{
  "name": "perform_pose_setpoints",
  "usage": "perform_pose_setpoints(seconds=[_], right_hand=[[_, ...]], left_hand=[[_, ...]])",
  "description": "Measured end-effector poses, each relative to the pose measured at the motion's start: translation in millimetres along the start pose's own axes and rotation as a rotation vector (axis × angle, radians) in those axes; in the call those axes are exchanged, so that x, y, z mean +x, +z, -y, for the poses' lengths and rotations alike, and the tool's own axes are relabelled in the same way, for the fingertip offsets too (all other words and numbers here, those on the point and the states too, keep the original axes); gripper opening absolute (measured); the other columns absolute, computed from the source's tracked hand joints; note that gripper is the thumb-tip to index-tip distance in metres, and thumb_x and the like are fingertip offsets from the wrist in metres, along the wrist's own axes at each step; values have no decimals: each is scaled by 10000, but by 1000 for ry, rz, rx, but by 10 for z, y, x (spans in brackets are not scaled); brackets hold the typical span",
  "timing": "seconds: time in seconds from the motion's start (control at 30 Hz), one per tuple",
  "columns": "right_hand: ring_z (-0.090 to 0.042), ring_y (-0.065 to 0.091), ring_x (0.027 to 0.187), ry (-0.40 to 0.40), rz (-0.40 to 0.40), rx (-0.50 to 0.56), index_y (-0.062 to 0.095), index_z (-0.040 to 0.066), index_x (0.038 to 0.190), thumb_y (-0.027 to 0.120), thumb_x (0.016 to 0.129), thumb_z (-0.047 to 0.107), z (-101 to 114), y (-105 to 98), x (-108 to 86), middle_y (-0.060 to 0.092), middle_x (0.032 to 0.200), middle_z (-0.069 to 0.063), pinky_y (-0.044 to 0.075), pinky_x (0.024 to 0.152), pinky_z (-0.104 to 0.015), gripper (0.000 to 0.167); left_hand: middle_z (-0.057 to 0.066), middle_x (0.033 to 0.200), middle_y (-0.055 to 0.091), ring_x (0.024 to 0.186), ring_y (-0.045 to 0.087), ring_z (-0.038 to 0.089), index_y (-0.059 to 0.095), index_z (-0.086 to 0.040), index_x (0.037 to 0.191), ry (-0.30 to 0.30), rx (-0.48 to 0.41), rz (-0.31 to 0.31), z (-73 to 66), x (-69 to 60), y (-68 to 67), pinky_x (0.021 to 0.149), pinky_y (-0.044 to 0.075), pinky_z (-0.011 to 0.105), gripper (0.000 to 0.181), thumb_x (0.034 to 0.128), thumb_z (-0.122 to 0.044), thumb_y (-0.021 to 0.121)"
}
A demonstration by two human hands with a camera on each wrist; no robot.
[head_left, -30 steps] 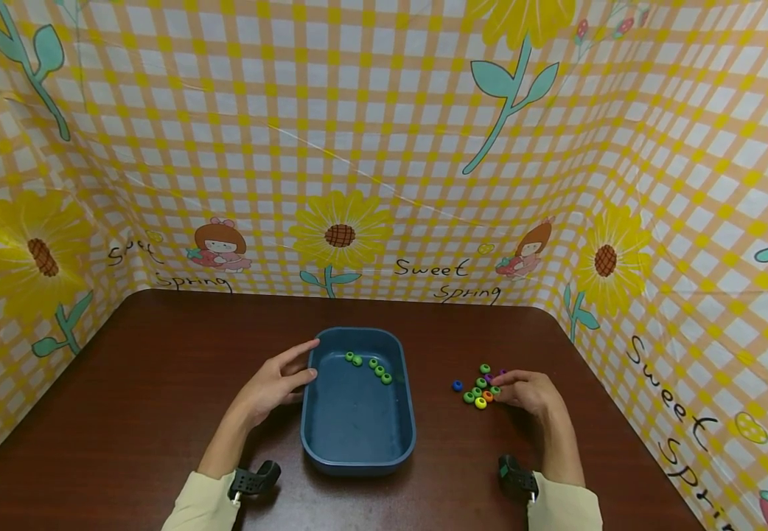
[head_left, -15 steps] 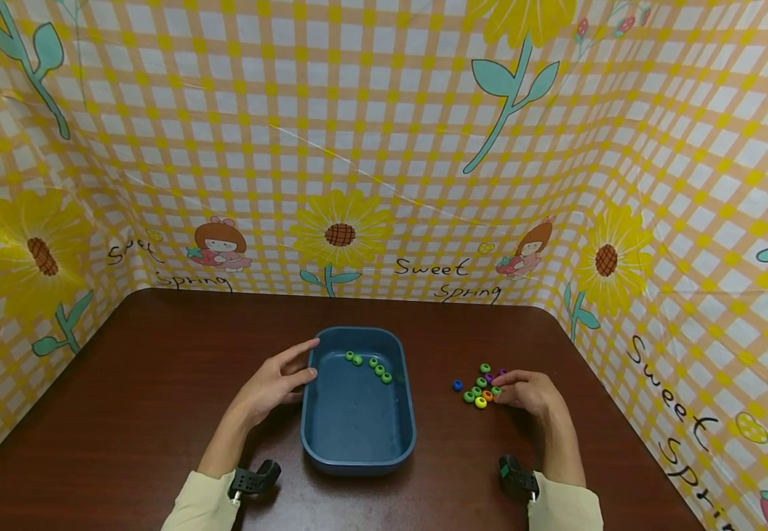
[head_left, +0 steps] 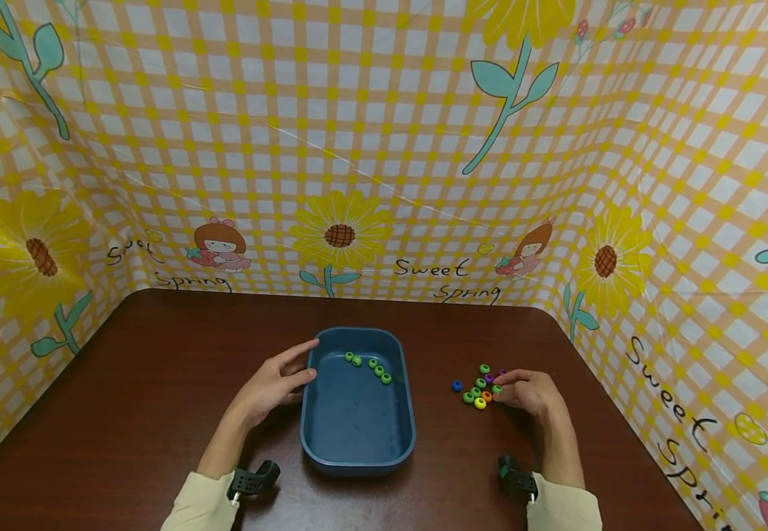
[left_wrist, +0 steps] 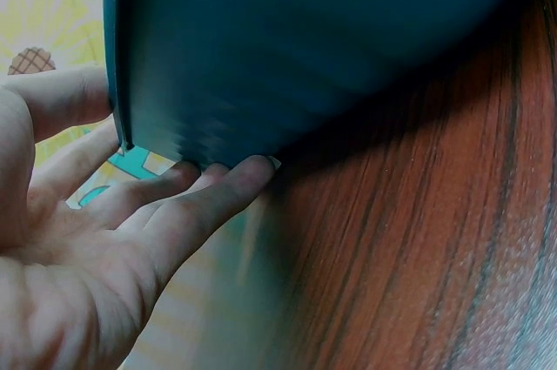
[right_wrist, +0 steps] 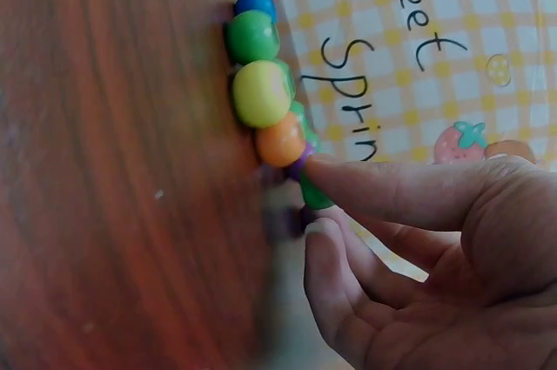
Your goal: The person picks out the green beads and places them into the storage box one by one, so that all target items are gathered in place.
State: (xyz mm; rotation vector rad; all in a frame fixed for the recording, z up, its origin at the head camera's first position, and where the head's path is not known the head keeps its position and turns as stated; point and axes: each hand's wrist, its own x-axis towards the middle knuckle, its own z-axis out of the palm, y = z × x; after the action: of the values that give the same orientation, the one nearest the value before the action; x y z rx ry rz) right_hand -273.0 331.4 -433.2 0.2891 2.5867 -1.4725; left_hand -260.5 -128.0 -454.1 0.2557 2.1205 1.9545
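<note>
A blue tray stands on the table with several green beads inside, near its far end. Touching the tray's left side, my left hand has its fingers spread and fairly straight; the left wrist view shows the fingertips of this hand against the tray's outer wall. To the right of the tray, my right hand is at the right edge of a bead group. In the right wrist view this hand pinches a green bead between thumb and finger, partly hidden.
Beside the right hand lie a yellow bead, an orange bead, a blue bead, a purple bead and several green beads. A checked cloth rises behind the brown table and at both sides.
The green bead at my right fingertips has shifted very slightly to the right. My left hand and the tray have stayed where they were.
</note>
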Motion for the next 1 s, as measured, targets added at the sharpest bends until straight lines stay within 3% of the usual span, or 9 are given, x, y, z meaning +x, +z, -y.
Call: perform_pose_setpoints(seconds=[0.13,0.23,0.4,0.6,0.8,1.0], right_hand=[[-123,665,827,-31,-34,-54,708,-56,1122,709,897,81,111,12,-36,720,1062,-133,562,743,-283,263],[-186,686,878,-55,-56,-78,714,-29,1127,713,899,112,236,62,-79,712,1125,-165,579,804,-356,268],[-291,705,938,-106,-66,-66,718,-14,1119,728,899,110,454,201,-147,754,1022,-123,574,889,-481,253],[-287,697,897,-166,-84,-66,711,0,1110,749,898,127,659,358,-216,732,1063,-146,585,792,-416,251],[-303,687,946,-182,-105,-34,712,22,1107,738,915,130,806,524,-256,705,1068,-135,590,837,-426,222],[-306,693,917,-219,-120,-24,724,48,1085,733,921,133,926,768,-265,705,1031,-125,580,748,-350,184]], left_hand=[[234,1594,381,1337,547,423,382,-205,1576,6,-1,7,1,0,-3,993,537,535,593,1028,-138,598],[235,1591,385,1338,547,422,382,-205,1576,7,-1,7,0,-2,-4,993,538,534,596,1026,-143,604],[235,1584,398,1334,553,416,384,-211,1576,3,-1,2,-2,-1,-3,997,538,534,592,1028,-140,599],[233,1574,414,1319,567,409,386,-217,1575,6,11,-3,3,7,-3,998,536,540,600,1023,-157,613],[235,1570,419,1316,570,410,395,-218,1570,5,7,-6,2,12,1,994,536,545,593,1023,-146,610],[237,1567,422,1316,570,410,397,-219,1569,3,10,-7,5,10,-2,990,537,549,587,1026,-138,603]])
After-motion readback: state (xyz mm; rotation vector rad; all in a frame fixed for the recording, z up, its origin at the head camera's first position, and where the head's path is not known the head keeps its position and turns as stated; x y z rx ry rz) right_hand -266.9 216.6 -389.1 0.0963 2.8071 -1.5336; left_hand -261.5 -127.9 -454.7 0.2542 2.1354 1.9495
